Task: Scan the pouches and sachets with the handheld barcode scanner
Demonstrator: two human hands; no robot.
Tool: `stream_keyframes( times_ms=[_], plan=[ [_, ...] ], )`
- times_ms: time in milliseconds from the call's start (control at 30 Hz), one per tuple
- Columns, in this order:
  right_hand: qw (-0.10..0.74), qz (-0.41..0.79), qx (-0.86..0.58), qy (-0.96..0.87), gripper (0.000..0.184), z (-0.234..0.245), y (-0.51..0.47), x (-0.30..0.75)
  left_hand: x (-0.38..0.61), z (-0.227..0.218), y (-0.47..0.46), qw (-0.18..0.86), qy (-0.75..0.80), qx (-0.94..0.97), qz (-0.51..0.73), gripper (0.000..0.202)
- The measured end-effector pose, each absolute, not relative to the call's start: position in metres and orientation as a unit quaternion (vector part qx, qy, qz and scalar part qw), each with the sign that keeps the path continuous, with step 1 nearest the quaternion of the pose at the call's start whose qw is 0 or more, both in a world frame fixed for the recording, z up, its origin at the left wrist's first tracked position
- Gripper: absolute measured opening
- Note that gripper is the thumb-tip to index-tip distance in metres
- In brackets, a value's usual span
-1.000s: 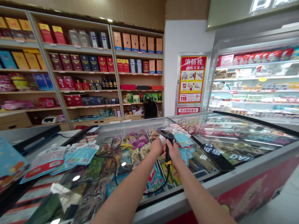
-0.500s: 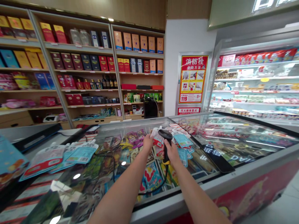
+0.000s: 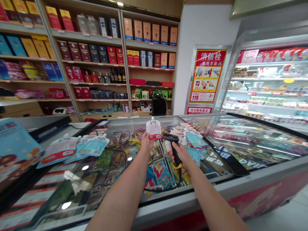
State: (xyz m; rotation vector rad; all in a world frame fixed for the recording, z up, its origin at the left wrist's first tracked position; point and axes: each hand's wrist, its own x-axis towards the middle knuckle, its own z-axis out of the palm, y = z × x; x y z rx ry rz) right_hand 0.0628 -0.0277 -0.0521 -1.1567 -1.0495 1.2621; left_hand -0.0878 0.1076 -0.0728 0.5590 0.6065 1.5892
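My left hand pinches the bottom of a white and red spouted pouch and holds it upright above the glass lid of a chest freezer. My right hand grips the handle of a black barcode scanner. The scanner's head sits just right of the pouch and points towards it. Its black cable trails over the glass. Beyond my right hand lies a pile of teal and white pouches.
More flat pouches lie on the freezer glass at the left. A black phone-like slab rests on the glass at the right. Wooden shelves of boxed goods fill the back wall. An open chiller stands at the right.
My left hand has lifted the pouch from the pile and raised it upright. The scanner's head has turned left towards it. The view has shifted slightly down and left.
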Motion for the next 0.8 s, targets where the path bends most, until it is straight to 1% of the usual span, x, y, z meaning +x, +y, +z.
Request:
stream_keyframes(
  times_ms=[267, 800],
  plan=[
    [0.513, 0.532, -0.496, -0.457, 0.033, -0.0536, -0.0281, 0.0623, -0.0863, -0.0748, 0.1102, 0.619, 0.281, 0.256, 0.687, 0.019],
    [0.51, 0.53, -0.503, -0.454, 0.03, -0.0537, -0.0309, 0.06, -0.086, -0.0755, 0.1079, 0.615, 0.294, 0.26, 0.684, 0.028]
  ],
)
